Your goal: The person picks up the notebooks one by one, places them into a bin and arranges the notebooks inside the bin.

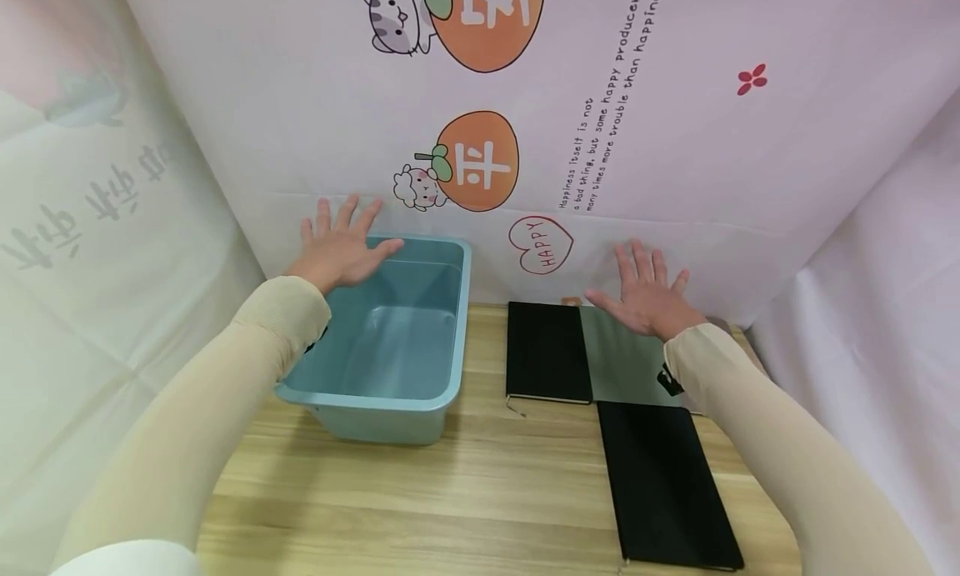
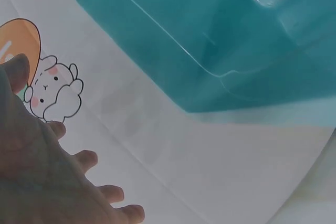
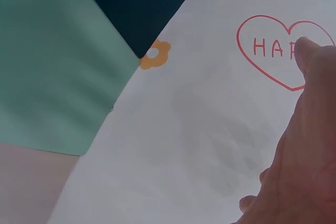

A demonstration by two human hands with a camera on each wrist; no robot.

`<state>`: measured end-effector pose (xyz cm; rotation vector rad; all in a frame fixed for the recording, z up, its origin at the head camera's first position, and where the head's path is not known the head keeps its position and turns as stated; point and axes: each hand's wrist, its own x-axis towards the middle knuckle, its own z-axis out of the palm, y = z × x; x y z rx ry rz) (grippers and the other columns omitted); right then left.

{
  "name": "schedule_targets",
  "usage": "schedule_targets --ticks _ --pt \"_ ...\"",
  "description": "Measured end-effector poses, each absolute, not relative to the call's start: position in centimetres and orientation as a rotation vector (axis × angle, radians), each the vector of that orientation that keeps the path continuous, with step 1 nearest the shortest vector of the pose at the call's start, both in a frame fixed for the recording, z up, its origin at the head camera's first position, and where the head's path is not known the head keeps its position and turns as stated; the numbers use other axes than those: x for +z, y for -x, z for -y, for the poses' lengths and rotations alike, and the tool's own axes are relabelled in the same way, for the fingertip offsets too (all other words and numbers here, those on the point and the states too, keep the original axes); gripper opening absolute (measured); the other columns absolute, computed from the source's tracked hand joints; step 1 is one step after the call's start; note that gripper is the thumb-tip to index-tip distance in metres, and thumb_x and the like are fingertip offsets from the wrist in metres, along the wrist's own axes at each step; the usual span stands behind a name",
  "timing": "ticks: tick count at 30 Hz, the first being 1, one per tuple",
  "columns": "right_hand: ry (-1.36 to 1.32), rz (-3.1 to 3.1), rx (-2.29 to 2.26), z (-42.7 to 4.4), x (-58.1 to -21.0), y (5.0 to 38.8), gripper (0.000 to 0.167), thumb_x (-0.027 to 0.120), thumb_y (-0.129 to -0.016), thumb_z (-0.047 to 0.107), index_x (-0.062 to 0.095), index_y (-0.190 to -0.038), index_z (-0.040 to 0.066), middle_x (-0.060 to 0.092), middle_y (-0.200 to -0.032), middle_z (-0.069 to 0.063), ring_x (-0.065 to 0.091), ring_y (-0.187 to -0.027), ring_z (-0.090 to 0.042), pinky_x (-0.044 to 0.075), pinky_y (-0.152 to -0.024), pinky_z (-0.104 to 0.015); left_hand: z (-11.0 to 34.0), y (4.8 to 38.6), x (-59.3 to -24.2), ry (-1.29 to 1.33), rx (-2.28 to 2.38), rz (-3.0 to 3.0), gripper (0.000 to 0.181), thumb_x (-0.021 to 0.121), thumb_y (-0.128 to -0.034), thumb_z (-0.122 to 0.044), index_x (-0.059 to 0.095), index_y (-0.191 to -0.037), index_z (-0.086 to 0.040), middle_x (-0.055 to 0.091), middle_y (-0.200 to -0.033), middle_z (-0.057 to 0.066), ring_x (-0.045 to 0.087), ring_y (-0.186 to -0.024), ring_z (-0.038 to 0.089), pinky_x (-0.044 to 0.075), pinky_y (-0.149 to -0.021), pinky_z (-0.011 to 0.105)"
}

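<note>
Fingers spread, my left hand (image 1: 341, 247) hovers over the back left of a blue plastic bin (image 1: 375, 405) and holds nothing. The inside of the bin shows only its bare floor. My right hand (image 1: 645, 297), also spread and holding nothing, hangs above a grey-green notebook (image 1: 622, 359). A black notebook (image 1: 547, 351) lies to the left of that one, and another black notebook (image 1: 667, 484) lies nearer the front. In the left wrist view the left hand (image 2: 47, 171) appears beside the bin's rim; the right wrist view has the right hand (image 3: 304, 129) before the printed heart.
A white printed cloth (image 1: 637, 142) with cartoon fruit and lettering rises behind the wooden table (image 1: 450, 509). White cloth walls, left (image 1: 97, 226) and right (image 1: 870, 284), close in the sides. Part of something brownish shows at the green notebook's right edge.
</note>
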<state>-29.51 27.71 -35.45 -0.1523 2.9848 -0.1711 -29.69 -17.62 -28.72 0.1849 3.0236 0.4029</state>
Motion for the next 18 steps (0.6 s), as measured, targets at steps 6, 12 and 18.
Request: schedule_targets --ticks 6,12,18 --pt "0.159 -2.979 -0.167 -28.0 -36.0 29.3 0.112 0.022 -0.090 0.088 -0.018 -0.163 0.012 -0.022 -0.169 -0.022 -0.017 -0.153 -0.055 -0.010 -0.108 -0.087 18.6 29.7 -28.7 -0.171 0.395 -3.039 0.083 0.032 -0.1015 -0.069 -0.005 -0.165 -0.030 -0.016 -0.172 0.014 -0.026 -0.152 0.052 -0.012 -0.119 0.075" --pt "0.147 -2.994 -0.139 -28.4 -36.7 29.0 0.113 0.021 -0.090 0.089 -0.015 -0.163 0.011 -0.019 -0.169 -0.023 -0.014 -0.153 -0.056 -0.010 -0.109 -0.086 19.6 29.5 -28.6 -0.152 0.391 -3.040 0.084 0.033 -0.1019 -0.067 -0.004 -0.166 -0.028 -0.015 -0.172 0.015 -0.025 -0.153 0.051 -0.011 -0.120 0.075" --pt "0.148 -3.006 -0.142 -28.2 -37.6 28.9 0.113 0.024 -0.090 0.088 -0.013 -0.164 0.010 -0.014 -0.170 -0.024 -0.013 -0.154 -0.054 -0.010 -0.109 -0.086 21.3 29.1 -28.5 -0.156 0.388 -3.051 0.085 0.032 -0.1020 -0.068 -0.004 -0.166 -0.025 -0.014 -0.171 0.019 -0.024 -0.151 0.057 -0.010 -0.117 0.078"
